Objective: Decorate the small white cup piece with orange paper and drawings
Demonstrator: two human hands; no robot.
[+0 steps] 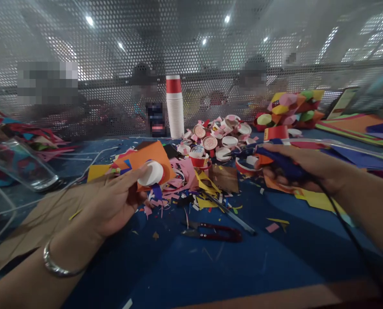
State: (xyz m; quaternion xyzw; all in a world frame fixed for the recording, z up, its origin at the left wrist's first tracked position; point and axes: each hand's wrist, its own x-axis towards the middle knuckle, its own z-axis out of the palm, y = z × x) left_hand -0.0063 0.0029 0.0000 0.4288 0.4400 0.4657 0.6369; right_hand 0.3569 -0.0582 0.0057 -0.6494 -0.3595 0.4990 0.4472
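Note:
My left hand [117,206] is closed on a white round cup base [153,172] and an orange paper square [159,154] behind it. A purple strip of paper [157,192] hangs just below the round piece. On the other side, my right hand [307,165] grips a dark blue glue gun [283,165] with an orange trigger. Its nozzle points left toward the heap of cut cup bottoms [211,141], apart from the orange paper. A black cord [336,210] runs down from the gun. Dark red thread snips [217,233] lie on the blue table between my hands.
A tall stack of paper cups [174,107] stands at the back before a perforated metal screen [198,51]. Paper scraps [181,176] cover the middle. A glass tumbler [27,165] lies tilted at left, near brown cardboard [40,223]. Coloured paper shapes [294,107] are piled back right.

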